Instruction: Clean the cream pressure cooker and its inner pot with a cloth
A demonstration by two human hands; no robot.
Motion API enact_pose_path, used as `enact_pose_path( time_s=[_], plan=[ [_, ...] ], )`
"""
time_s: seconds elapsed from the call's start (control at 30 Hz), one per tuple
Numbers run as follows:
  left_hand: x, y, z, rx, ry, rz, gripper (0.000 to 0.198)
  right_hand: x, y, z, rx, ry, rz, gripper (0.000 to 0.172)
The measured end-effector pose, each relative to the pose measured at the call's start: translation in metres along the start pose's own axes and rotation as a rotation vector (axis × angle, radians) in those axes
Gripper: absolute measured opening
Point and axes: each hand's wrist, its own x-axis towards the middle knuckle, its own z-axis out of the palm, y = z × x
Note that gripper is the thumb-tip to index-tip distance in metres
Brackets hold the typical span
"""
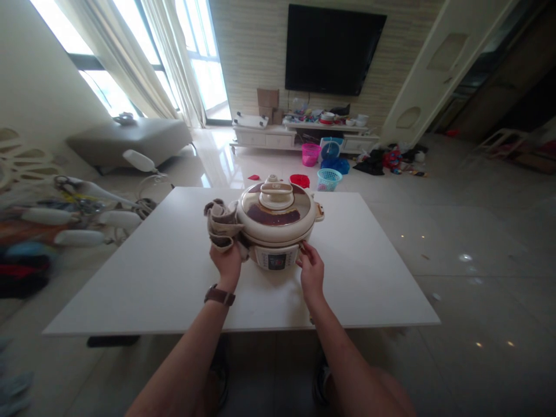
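Observation:
A cream electric pressure cooker [278, 231] stands upright on the white table [174, 278], its brown-topped lid [275, 209] in place and its control panel facing me. My left hand [226, 259] is closed on a crumpled beige-and-brown cloth [222, 223], which rests against the cooker's left side. On the other side, my right hand [311, 263] touches the front right of the cooker's body just below the lid rim, fingers bent and thumb near the panel edge. Whether those fingertips pinch anything is too small to make out. A side handle [320, 211] sticks out at the cooker's right.
Beyond the table lie a red bag [299, 181], a light-blue basket [329, 180] and a pink basket [310, 154] on the floor. A white lamp [139, 160] with several shades is left of the table. A low cabinet [264, 139] lines the far wall under a television [334, 49].

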Motion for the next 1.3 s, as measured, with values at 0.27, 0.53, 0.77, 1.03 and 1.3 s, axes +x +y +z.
enact_pose_path(
  time_s=[0.27,0.53,0.77,1.03,1.3],
  plan=[
    [0.044,0.010,-0.021,-0.641,-0.010,-0.529,0.021,0.003,-0.008,-0.004,-0.024,0.026,0.001,0.037],
    [0.025,0.028,-0.053,-0.631,-0.309,-0.627,0.023,-0.032,-0.033,0.006,-0.132,-0.163,-0.207,0.023],
    [-0.044,0.049,-0.033,-0.497,-0.626,-0.619,0.036,-0.065,-0.017,0.021,0.077,-0.611,-0.067,0.078],
    [-0.081,0.049,-0.014,-0.467,-0.764,-0.646,0.051,-0.058,-0.015,0.014,0.242,-0.280,0.036,0.039],
    [-0.066,0.058,-0.023,-0.349,-0.984,-0.485,0.045,0.011,-0.043,-0.035,0.440,0.090,0.053,0.037]
  ],
)
